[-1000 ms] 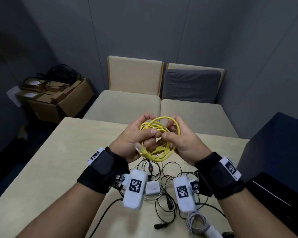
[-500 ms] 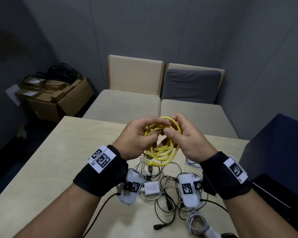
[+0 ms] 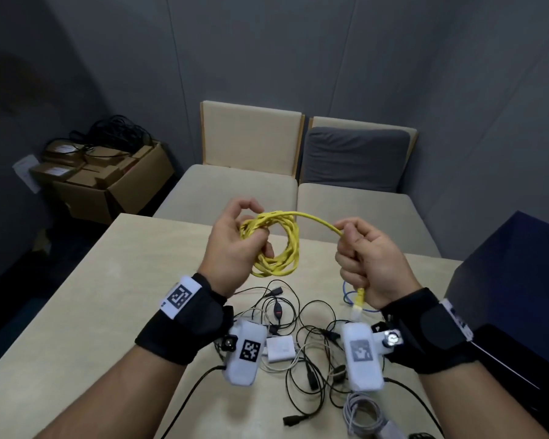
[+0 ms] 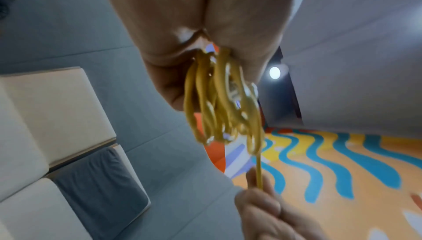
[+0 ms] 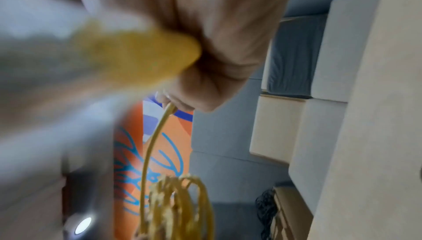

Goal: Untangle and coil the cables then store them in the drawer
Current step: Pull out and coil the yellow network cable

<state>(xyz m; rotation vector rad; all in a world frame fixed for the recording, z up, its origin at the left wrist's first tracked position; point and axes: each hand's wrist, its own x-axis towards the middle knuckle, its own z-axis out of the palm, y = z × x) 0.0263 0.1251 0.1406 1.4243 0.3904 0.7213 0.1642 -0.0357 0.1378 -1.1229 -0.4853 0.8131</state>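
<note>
Black wrist wraps (image 3: 184, 331), white pods (image 3: 363, 362) — checkered tags (image 3: 178, 295)

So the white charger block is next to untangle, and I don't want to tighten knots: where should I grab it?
Probably the white charger block itself, pinched across its side edges from above: it lies flat on the table, top bare, while black cables loop beside it.

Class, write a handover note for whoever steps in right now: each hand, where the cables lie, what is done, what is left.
Left hand grips the yellow cable by its coil, above the table.
Right hand holds its free end, plug hanging below the fist.
Black and white cables lie tangled on the table.
Done: yellow mostly coiled.
Left: finish it, untangle and coil the rest, store all in the drawer.
</note>
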